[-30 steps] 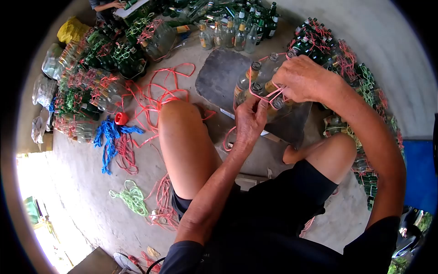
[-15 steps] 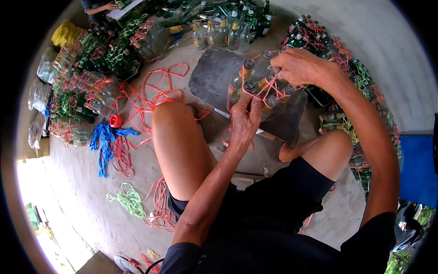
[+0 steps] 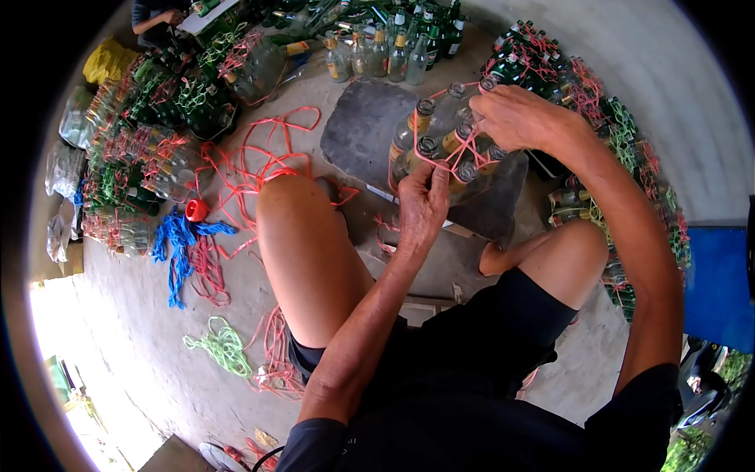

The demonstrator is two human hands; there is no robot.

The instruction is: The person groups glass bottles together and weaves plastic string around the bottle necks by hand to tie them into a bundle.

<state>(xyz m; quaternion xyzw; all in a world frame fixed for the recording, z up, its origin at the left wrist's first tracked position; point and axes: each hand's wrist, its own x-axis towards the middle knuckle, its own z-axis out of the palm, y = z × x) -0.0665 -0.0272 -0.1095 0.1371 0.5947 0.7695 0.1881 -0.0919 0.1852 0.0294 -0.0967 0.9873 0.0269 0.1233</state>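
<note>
A cluster of clear glass bottles (image 3: 422,119) with gold neck labels stands upright on a dark slab between my knees. Pink plastic string (image 3: 462,141) runs around their necks and crosses over the middle of the group. My left hand (image 3: 425,198) is closed on the string at the near side, thumb and fingertips pinched beside a front bottle's neck. On the far right side, my right hand (image 3: 515,116) is closed with bent fingers by the bottle necks, at the string's other stretch. Its fingertips are partly hidden.
The dark slab (image 3: 362,122) extends left of the bottles. Loose pink string (image 3: 252,177), blue strips (image 3: 181,244) and green string (image 3: 220,346) lie on the floor. Tied bottle bundles (image 3: 157,149) stand left, more bundles (image 3: 527,59) right. Another person's hand (image 3: 171,16) shows at top left.
My right hand has shifted slightly right relative to the bottles, uncovering a bottle mouth at the back. My left hand keeps its pinch at the near bottle. The view has tilted slightly.
</note>
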